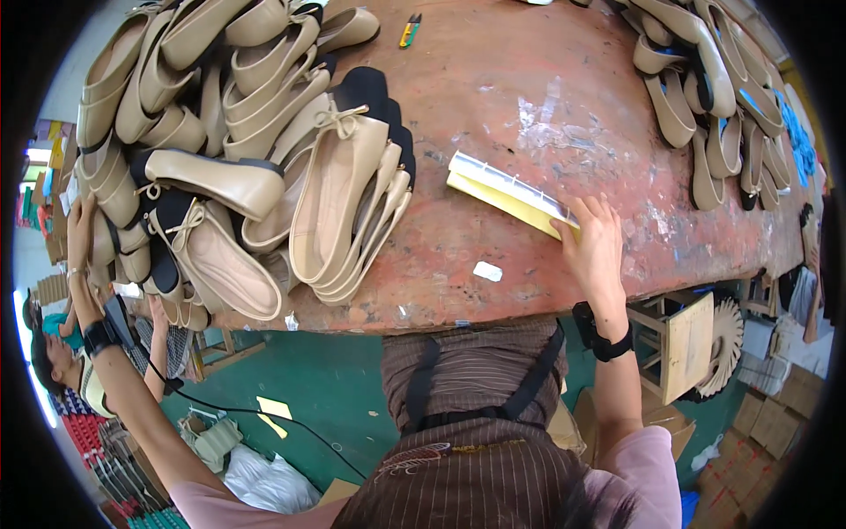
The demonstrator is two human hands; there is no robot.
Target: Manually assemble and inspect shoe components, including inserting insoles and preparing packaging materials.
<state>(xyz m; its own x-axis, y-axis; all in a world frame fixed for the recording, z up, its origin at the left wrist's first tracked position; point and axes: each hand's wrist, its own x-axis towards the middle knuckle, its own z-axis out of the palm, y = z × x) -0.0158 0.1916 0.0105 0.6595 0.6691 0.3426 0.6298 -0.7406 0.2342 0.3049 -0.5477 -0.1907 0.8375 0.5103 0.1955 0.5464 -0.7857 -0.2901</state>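
My left hand (80, 234) reaches far out to the left, against the outer side of a big pile of beige flat shoes. It is beside a beige shoe (102, 240) low in that pile; its fingers show too little to tell whether they grip it. On the table to the right, my right hand (592, 242) is closed on the near end of a folded yellow-and-white strip (502, 192), thumb and fingers at its edge. Nearest the middle, a nested stack of beige flats with bows (339, 198) leans at the pile's right side.
Yellow-green thread snips (410, 31) lie at the far side of the worn red table (493, 97). A small white sticker (487, 271) lies nearer. More beige shoes (674, 106) are heaped at the far right. A wooden stool (687, 344) stands below right; another person (62, 357) is at left.
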